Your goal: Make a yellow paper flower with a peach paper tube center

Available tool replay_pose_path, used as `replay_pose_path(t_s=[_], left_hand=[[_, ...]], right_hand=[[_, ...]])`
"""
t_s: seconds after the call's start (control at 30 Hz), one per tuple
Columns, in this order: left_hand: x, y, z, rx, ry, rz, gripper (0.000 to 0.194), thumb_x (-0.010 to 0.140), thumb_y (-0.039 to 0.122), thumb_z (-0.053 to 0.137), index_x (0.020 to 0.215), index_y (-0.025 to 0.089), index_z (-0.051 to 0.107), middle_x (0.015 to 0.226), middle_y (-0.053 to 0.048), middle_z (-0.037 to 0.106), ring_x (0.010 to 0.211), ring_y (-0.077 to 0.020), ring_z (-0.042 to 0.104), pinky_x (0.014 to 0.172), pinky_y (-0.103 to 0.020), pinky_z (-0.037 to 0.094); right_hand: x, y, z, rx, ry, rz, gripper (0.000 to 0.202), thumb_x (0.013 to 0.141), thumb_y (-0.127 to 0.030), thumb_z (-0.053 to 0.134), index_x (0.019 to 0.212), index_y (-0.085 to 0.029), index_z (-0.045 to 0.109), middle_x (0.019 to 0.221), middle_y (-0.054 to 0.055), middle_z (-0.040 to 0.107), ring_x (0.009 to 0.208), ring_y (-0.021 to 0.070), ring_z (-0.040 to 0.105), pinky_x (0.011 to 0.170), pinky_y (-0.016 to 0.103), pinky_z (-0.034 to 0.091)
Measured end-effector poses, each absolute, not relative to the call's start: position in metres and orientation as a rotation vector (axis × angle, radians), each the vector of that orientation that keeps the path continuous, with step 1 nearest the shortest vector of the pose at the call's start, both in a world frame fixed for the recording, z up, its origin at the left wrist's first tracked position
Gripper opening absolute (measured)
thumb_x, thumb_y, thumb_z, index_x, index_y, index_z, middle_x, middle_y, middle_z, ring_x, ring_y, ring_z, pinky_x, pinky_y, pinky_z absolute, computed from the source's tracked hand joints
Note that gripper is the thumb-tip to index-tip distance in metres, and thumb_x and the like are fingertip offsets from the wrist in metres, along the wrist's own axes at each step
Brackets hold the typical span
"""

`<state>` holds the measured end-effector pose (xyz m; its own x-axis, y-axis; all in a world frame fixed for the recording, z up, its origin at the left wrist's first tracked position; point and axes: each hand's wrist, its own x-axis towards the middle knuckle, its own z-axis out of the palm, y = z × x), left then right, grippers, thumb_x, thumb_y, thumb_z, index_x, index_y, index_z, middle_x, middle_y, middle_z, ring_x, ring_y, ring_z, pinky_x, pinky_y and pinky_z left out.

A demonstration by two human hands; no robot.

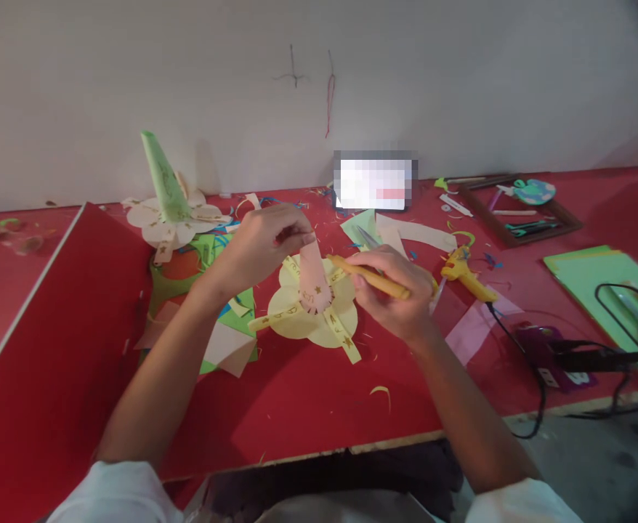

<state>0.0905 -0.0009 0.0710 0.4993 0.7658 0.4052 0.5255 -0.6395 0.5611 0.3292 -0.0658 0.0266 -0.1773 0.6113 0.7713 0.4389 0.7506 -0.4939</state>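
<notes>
A pale pink paper cone (pixel 315 280) with gold markings stands on a yellow flower-shaped paper base (pixel 291 330), and yellow strips with gold writing and stars radiate over the petals. My left hand (pixel 275 232) pinches the cone near its top. In my right hand (pixel 400 290) is a slim yellow pen (pixel 376 277), its tip pointing left close beside the cone. A similar piece, a green paper cone (pixel 166 181) on a whitish petal base (pixel 158 231), stands at the back left.
Green and white paper scraps (pixel 229 349) lie left of the flower. A yellow glue gun (pixel 465 272) with a black cable is at right, near a purple power strip (pixel 551 349), green paper sheets (pixel 586 280) and a brown frame (pixel 562 221) holding tools. A phone-like screen (pixel 373 185) leans against the wall.
</notes>
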Motion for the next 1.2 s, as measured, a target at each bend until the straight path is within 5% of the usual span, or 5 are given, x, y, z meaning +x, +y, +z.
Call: replay_pose_path(t_s=[0.37,1.2], left_hand=[[0.101,0.001,0.064,2.397,1.067,0.968,0.022,0.098,0.024,0.056,0.079,0.02,0.067,0.08,-0.004,0.067,0.07,-0.0143,0.055,0.069,-0.03,0.044],[0.101,0.001,0.063,2.416,1.07,0.968,0.022,0.098,0.02,0.057,0.078,0.019,0.066,0.078,-0.003,0.066,0.069,-0.0139,0.054,0.069,-0.03,0.042]], right_hand=[[0.317,-0.056,0.016,-0.831,-1.881,0.126,0.025,0.1,-0.016,0.064,0.12,-0.03,0.069,0.104,0.003,0.08,0.094,0.0212,0.076,0.085,0.039,0.065],[0.318,-0.057,0.013,-0.834,-1.849,0.095,0.019,0.099,-0.017,0.064,0.114,-0.029,0.069,0.097,0.002,0.079,0.087,0.0208,0.075,0.08,0.039,0.065]])
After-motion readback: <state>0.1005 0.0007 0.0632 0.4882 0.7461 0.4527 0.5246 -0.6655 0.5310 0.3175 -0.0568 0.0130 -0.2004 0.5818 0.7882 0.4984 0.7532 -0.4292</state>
